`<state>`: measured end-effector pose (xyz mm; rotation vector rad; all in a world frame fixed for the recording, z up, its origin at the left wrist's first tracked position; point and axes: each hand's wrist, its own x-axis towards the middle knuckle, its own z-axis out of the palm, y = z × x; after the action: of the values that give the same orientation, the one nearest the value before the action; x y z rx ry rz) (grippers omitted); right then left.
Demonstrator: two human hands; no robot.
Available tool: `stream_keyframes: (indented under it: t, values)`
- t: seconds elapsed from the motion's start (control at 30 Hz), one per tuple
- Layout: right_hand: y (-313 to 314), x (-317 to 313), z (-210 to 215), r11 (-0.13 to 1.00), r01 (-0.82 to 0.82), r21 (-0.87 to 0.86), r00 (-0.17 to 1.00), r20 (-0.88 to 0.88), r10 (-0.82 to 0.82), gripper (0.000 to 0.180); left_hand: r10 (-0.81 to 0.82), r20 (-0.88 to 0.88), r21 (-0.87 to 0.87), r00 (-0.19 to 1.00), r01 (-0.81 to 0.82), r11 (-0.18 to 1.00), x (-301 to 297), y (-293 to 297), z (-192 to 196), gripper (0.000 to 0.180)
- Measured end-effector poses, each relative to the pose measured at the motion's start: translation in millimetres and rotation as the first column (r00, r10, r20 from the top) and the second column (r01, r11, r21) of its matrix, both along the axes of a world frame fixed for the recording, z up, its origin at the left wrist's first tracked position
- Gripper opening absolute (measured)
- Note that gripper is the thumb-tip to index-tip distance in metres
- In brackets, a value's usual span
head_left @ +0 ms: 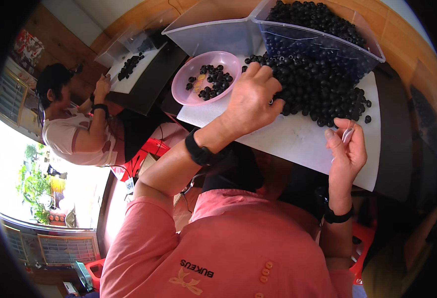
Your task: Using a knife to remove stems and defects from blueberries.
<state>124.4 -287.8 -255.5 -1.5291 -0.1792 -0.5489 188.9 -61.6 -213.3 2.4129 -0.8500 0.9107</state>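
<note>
- Shirt (pixel 258 238): soft pink cloth, creased, with small orange buttons.
- Right hand (pixel 348 149): thumb and fingers drawn in narrow, holding a thin, pale, smooth sliver (pixel 347 135) just beside the near edge of the pile; dark band at the wrist.
- Left hand (pixel 255 97): fingers curled down at the left edge of the pile; I cannot tell whether it grips a piece.
- Sheet (pixel 288 136): white, flat and matt, lying on the dark desk (pixel 399 144).
- Beads (pixel 317 92): heaped on the sheet; black, small, rounded, softly glossy, some showing a hole; a few lie loose at the right.
- Bowl (pixel 180 82): pink, smooth plastic, round, holding more beads and some yellow discs (pixel 198 84).
- Bins: clear, stiff plastic; the right one (pixel 378 53) is heaped with beads, the left one (pixel 213 37) stands beside it.
- Co-worker (pixel 82 131): at another desk, far left, near more dark pieces.
</note>
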Motion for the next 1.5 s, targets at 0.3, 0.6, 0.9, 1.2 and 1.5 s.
stream_keyframes:
  t: [0.3,0.6,0.9,1.2,1.5]
  values:
    - [2,-5,-1,0.992,0.028,-0.122,0.993,0.113,-0.014,0.019,0.183,0.052,0.185,0.982,-0.19,0.964,9,-28,-8,0.012]
    - [0,-5,-3,0.979,0.047,-0.198,0.989,0.144,-0.018,0.021,-0.048,-0.008,0.12,0.999,0.049,0.992,-32,-20,9,0.015]
    - [2,-5,-1,0.99,-0.077,-0.115,0.994,0.07,0.086,0.024,-0.022,-0.079,0.087,0.997,0.029,0.996,-46,-21,-41,0.018]
    - [6,-13,2,0.971,-0.105,-0.216,0.985,0.114,0.132,0.022,-0.84,-0.508,-0.851,0.192,-0.266,0.453,-58,-15,-20,0.019]
    - [8,-14,11,0.951,-0.213,-0.225,0.974,0.024,0.224,0.024,-0.966,-0.245,-0.912,0.078,-0.356,0.203,-51,-19,-35,0.021]
